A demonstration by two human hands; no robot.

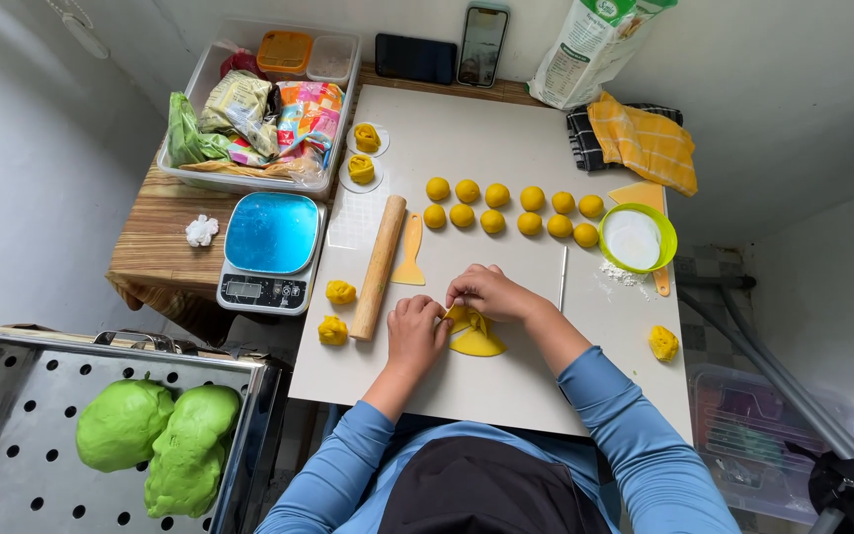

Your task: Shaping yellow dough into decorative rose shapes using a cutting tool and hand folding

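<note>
A flattened piece of yellow dough lies on the white board near its front edge. My left hand and my right hand both pinch and fold its upper part between the fingertips. A wooden rolling pin lies just left of my left hand, and a yellow plastic scraper lies beside it.
Two rows of yellow dough balls sit further back, with small yellow lumps left of the pin and one at right. A green flour bowl, a blue-topped scale, a bin of packets and green dough on a perforated tray surround the board.
</note>
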